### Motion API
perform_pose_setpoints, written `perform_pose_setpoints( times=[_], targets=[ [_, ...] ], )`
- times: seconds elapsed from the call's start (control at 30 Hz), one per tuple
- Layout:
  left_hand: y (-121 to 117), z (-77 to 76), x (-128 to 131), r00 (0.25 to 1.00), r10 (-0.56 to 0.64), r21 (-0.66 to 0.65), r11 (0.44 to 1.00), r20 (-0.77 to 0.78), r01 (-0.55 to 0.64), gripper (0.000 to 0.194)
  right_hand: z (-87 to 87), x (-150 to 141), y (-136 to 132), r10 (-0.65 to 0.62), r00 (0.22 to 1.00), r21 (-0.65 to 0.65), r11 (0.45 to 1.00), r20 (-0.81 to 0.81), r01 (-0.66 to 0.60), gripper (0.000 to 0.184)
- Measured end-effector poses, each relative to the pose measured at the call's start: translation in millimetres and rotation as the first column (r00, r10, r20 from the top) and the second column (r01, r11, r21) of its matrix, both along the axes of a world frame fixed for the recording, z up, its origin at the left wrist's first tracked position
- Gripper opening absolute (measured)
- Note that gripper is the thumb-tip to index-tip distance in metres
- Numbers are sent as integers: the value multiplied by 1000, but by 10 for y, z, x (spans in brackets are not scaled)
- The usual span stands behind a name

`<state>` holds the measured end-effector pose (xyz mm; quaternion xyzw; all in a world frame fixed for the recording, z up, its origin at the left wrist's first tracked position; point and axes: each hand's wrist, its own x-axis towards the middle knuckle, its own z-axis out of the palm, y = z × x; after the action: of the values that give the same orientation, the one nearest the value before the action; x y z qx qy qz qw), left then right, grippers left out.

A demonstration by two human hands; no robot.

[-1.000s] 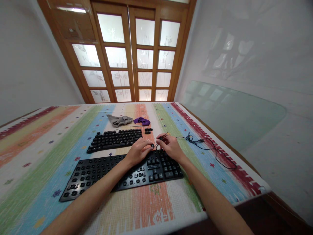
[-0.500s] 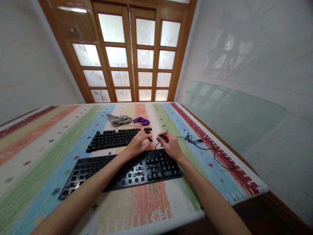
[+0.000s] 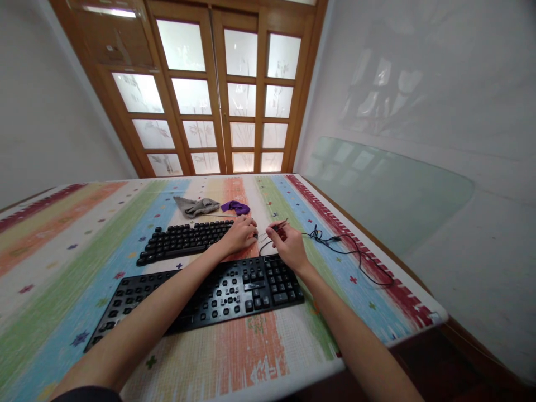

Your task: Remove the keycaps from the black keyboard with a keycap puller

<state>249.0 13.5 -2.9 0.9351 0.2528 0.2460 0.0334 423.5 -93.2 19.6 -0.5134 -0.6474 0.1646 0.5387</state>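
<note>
My left hand is closed with its fingers curled down beside the laid-out keys, on a small black keycap partly hidden at its fingertips. In my right hand is a thin wire keycap puller, pinched between thumb and fingers, its wire ends pointing left. Below both hands lies a black keyboard. Its left and middle parts show bare switch posts, while keycaps sit on the number pad and the nearby cluster. Removed black keycaps stand in rows behind the keyboard, some covered by my left hand.
A grey cloth and a purple cloth lie behind the keycaps. The black cable curls across the right of the striped tablecloth. A white wall borders the table's right edge; wooden glazed doors stand beyond.
My left hand has moved up and away from the keyboard with the keycap, toward the laid-out keys. My right hand keeps the puller near the keyboard's top edge. The view has shifted slightly.
</note>
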Motion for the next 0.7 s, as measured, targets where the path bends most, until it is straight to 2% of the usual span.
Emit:
perform_pose_setpoints(
  times=[0.37,0.7],
  targets=[
    [227,-13,58,994,101,70,993,-50,-98,14,10,-22,-14,13,1000,-26,1000,26,-12,47],
    [262,-20,63,991,124,89,989,-43,-119,14,10,-28,-16,7,999,-19,1000,41,-7,47]
  ],
)
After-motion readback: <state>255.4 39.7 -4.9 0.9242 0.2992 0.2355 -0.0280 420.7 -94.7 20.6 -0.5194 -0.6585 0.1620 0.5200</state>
